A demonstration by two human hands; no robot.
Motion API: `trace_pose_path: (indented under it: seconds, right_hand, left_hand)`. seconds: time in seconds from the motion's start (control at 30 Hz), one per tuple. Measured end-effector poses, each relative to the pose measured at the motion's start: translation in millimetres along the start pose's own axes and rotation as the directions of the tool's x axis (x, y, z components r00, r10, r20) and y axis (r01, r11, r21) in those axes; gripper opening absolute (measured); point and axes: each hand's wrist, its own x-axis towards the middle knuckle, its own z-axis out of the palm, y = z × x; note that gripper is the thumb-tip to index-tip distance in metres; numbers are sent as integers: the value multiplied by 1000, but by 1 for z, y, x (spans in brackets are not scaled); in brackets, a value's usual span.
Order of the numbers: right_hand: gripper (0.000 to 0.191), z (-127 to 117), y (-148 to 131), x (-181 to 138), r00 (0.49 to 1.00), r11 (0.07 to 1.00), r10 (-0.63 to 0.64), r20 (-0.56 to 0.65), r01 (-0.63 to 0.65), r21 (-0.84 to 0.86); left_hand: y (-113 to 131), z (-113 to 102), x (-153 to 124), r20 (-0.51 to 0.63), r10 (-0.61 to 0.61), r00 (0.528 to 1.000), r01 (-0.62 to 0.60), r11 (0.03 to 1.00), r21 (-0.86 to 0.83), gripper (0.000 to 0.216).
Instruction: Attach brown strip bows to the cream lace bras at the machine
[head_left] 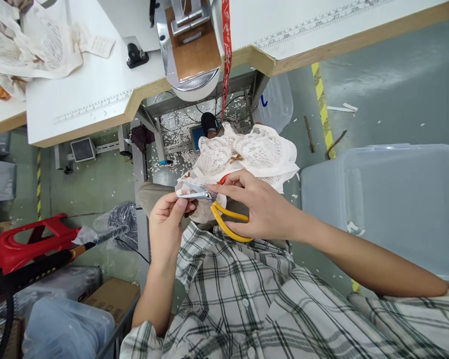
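My right hand [260, 207] is closed on a pair of yellow-handled thread snips [228, 219], the metal blades pointing left. My left hand [168, 224] pinches a small piece of white fabric right at the blade tips. Both hands hover over my lap, just above a plaid shirt. A bundle of white lace garments [252, 152] with a small brown bow lies on my lap just beyond the hands.
A white sewing table [93, 89] with a machine head [190, 45] and a red ribbon [226, 55] stands ahead. A clear plastic bin [396, 199] sits at my right. A red stool [26, 242], boxes and bags crowd the left floor. More white lace lies at the table's far left.
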Motion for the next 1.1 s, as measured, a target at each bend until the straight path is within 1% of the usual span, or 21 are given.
trace_pose_path:
  seconds: [0.23, 1.1]
  right_hand:
    - [66, 0, 1, 0, 1000, 1000, -9, -7, 9, 5]
    - [65, 1, 2, 2, 1000, 1000, 20, 1, -20, 5]
  left_hand:
    - [0, 1, 0, -20, -14, 1000, 14, 1000, 5, 23]
    - [-1, 3, 3, -29, -28, 999, 28, 1000, -3, 22]
